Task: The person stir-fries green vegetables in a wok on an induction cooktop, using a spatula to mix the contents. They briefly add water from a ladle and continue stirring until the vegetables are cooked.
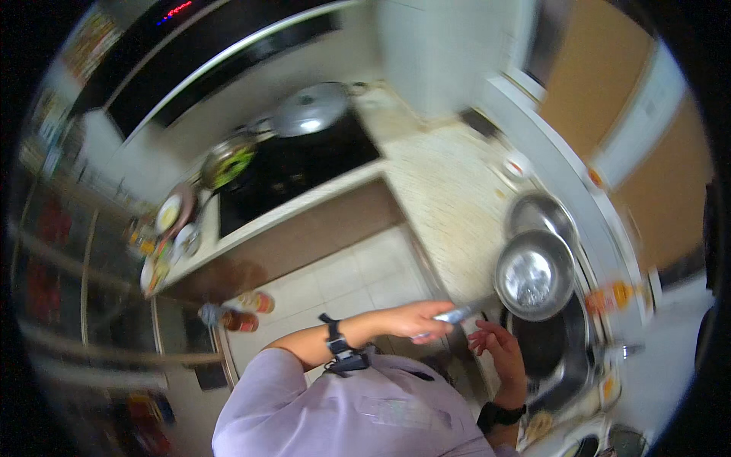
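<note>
My left hand (420,321) is closed around the silver handle of a metal utensil (455,314). Motion blurs its far end, which reaches towards a round stainless steel bowl (534,277); I cannot tell whether it is a blade or joins the bowl. The bowl looks wet and shiny inside and overlaps a second steel bowl (541,212) behind it. Just right of the handle is my right hand (498,345), fingers loosely curled and apart, holding nothing. Below the near bowl lies the dark basin of a sink (539,343).
A lidded pan (313,111) and a pan with green food (229,163) stand on the black cooktop (297,171). Plates (169,212) crowd the counter's left end. Bottles (243,320) stand on the floor. An orange-labelled bottle (611,297) is behind the sink, near the faucet (625,349).
</note>
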The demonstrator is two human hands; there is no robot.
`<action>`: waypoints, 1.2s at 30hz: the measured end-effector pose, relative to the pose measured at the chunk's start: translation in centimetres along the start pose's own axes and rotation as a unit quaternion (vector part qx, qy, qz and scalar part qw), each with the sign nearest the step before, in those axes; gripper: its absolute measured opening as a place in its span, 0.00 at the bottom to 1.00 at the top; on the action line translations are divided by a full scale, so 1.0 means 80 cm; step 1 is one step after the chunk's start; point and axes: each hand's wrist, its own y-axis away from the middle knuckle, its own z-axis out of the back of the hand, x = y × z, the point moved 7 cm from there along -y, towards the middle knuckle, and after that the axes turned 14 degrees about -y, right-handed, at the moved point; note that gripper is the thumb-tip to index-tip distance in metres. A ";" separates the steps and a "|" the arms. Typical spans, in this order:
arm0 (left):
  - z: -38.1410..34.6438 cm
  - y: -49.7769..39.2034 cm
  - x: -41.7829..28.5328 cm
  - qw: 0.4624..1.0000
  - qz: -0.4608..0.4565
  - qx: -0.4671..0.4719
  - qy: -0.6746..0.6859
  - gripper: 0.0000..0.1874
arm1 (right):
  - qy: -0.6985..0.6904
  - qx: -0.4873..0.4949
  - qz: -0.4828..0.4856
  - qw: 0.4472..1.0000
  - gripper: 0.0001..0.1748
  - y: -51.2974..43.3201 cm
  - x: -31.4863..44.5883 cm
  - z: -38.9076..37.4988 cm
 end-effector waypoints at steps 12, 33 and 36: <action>0.179 0.381 0.075 0.952 -0.073 -0.298 0.002 0.26 | -0.150 0.034 -0.097 0.983 0.14 -0.302 -0.092 -0.460; 0.170 0.858 0.318 0.355 -0.076 -0.866 0.344 0.25 | 0.423 0.274 -0.090 0.859 0.17 -0.788 -0.211 -0.966; 0.201 0.869 0.322 0.343 -0.084 -0.861 0.366 0.23 | 0.501 0.238 -0.019 0.832 0.24 -0.838 -0.200 -0.973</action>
